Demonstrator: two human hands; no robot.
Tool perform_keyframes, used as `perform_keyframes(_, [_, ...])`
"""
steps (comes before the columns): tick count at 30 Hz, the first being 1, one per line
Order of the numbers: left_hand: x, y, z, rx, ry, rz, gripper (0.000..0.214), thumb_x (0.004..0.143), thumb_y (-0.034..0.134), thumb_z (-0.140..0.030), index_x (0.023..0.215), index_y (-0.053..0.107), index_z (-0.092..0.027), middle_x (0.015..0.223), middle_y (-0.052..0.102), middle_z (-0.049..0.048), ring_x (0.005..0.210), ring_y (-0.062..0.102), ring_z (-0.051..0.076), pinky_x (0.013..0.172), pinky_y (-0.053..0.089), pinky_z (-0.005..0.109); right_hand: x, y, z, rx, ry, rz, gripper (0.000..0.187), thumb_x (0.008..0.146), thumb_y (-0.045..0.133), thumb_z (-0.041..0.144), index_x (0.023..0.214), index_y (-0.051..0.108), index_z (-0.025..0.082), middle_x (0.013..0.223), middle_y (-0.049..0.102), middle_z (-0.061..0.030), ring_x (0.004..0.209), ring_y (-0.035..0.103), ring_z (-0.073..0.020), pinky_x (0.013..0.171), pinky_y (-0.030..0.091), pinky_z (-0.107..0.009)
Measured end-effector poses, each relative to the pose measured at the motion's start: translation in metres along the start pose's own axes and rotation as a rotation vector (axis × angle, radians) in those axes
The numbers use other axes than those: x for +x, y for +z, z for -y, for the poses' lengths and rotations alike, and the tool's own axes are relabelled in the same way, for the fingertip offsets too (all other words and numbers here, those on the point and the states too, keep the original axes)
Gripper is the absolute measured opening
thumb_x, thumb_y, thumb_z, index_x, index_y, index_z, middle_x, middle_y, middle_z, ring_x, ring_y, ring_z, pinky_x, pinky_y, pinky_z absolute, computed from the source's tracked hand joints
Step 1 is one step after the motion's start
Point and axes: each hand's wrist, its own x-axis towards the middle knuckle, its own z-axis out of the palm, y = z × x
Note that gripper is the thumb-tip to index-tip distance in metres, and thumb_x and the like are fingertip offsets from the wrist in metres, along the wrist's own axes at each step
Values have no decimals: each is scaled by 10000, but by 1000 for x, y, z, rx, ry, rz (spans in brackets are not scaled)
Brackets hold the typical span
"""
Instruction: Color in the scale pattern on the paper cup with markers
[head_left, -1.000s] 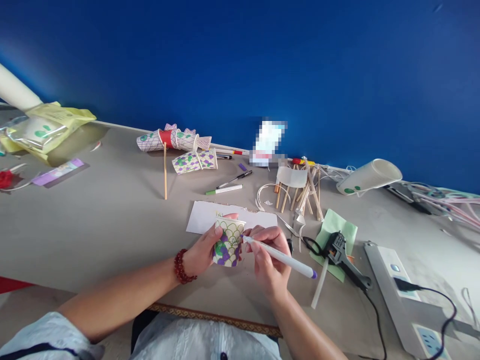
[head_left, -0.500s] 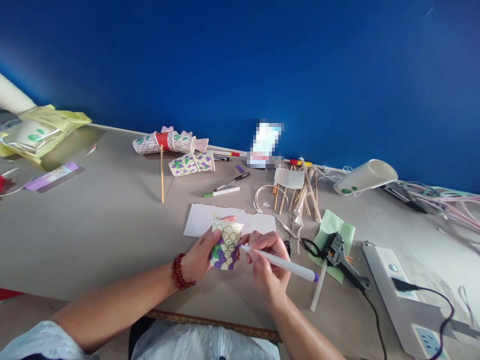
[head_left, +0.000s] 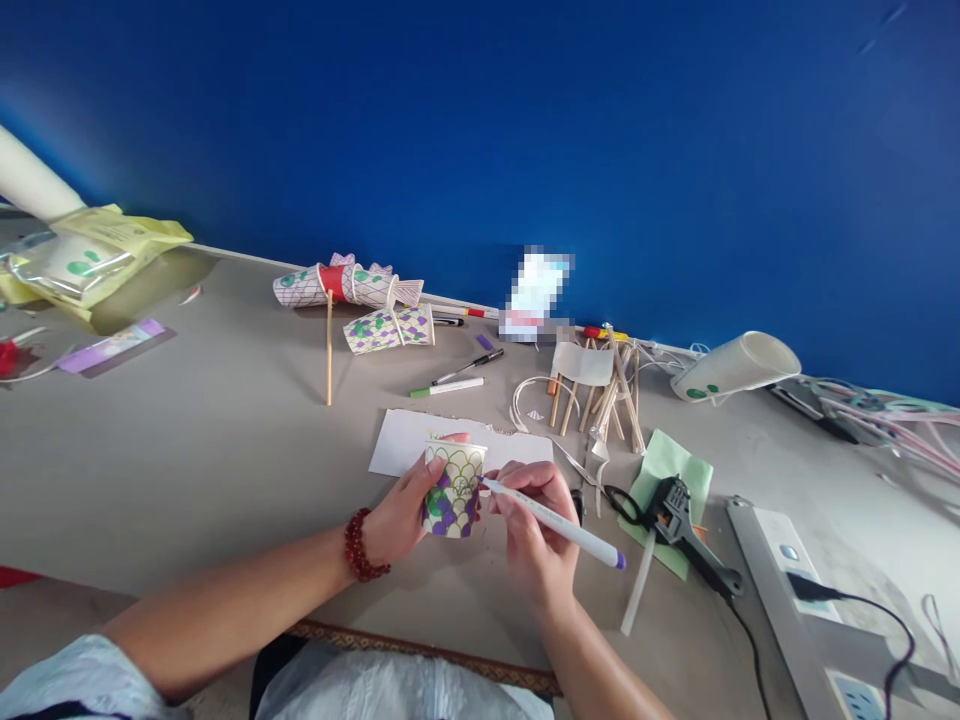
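The left hand is gripping a paper cup, its thumb pressing on the near side and its fingers wrapping behind; the cup is sitting in that hand above the near part of the desk, its rim pointing away from the person; purple and green patches are filling some of the scales drawn on its lower part, while many scales near the rim are showing only green outlines. The right hand is closing around a white marker with a purple end, holding it like a pen; the marker's tip is pointing at the right edge of the cup, though whether it is touching is too small to tell. A red bead bracelet is circling the left wrist; a sheet of white paper is lying just beyond the cup, partly hidden by it and the left hand. Farther back, a green pen and a black pen are lying near each other; a purple and green pair of cups is resting on its side behind them. To the right, scissors are lying beside a glue gun, which is resting partly on green paper; a black plug is sitting in a power strip.
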Motion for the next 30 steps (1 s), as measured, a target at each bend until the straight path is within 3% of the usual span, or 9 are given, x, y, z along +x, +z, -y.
perform_keyframes(5, [3, 0, 1, -84, -26, -16, 659, 807, 810, -538, 1346, 653, -194, 1057, 783, 80, 1002, 737, 284, 903, 567, 392, 2, 1, 2, 23, 28, -21, 79, 938, 682, 267, 881, 633, 244, 705, 629, 24, 657, 606, -165, 635, 504, -298])
perform_keyframes(11, [5, -5, 4, -127, -44, -59, 535, 791, 807, -468, 1223, 654, -191, 998, 764, 70, 923, 725, 250, 816, 560, 354, 3, -1, 2, 9, 40, -49, 83, 918, 706, 258, 869, 642, 238, 713, 612, 32, 634, 590, -146, 613, 478, -281])
perform_keyframes(17, [1, -1, -2, -103, -29, -49, 511, 811, 787, -404, 1241, 556, -250, 935, 723, 33, 863, 720, 236, 760, 547, 342, 2, -4, 0, -59, -50, -70, 82, 947, 674, 240, 877, 630, 242, 674, 563, 38, 655, 530, -157, 675, 470, -311])
perform_keyframes(21, [-1, 0, -4, -49, -4, -76, 484, 829, 792, -385, 1210, 518, -266, 912, 709, 10, 841, 696, 204, 734, 538, 307, -1, -1, -1, -61, -121, 42, 91, 983, 629, 249, 892, 623, 247, 643, 539, 36, 673, 532, -176, 697, 476, -342])
perform_keyframes(25, [2, -3, -1, -40, -35, -105, 450, 875, 757, -429, 1215, 503, -279, 864, 664, -27, 774, 656, 162, 697, 510, 268, -1, 0, -3, -101, -81, 69, 97, 974, 637, 238, 879, 617, 242, 661, 553, 24, 705, 570, -189, 668, 477, -334])
perform_keyframes(30, [3, -7, 3, -84, -28, -98, 419, 920, 711, -430, 1247, 497, -280, 944, 666, -17, 840, 660, 157, 758, 513, 273, 0, -1, -4, -82, -24, 26, 117, 970, 645, 253, 858, 614, 240, 675, 572, 19, 699, 599, -189, 611, 483, -307])
